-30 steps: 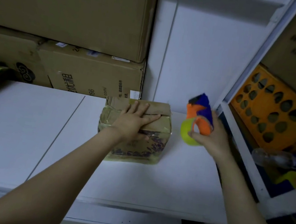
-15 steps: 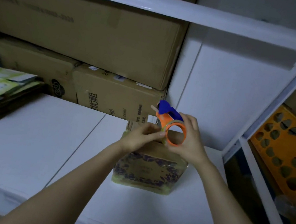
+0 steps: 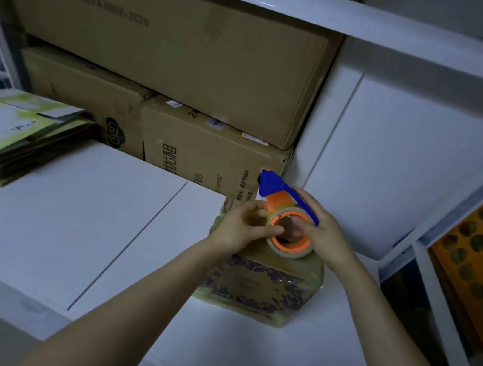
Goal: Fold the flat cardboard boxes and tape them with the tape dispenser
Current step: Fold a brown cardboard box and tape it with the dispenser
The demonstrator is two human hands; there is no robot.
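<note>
Right hand (image 3: 324, 236) grasps the light, rigid tape dispenser (image 3: 281, 201) by its core; left hand (image 3: 239, 229) pinches the roll (image 3: 286, 253) at its rim

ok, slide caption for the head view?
Right hand grips the orange-and-blue tape dispenser, left hand pinching at its roll, above a small folded box on the white shelf.

Stacked cartons (image 3: 171, 56) at back, orange crate (image 3: 453, 264) rt

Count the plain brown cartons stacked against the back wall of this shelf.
3. A large carton lies on top of two smaller ones: the left carton bears a swirl logo, the right carton printed characters. More may hide behind.
</note>
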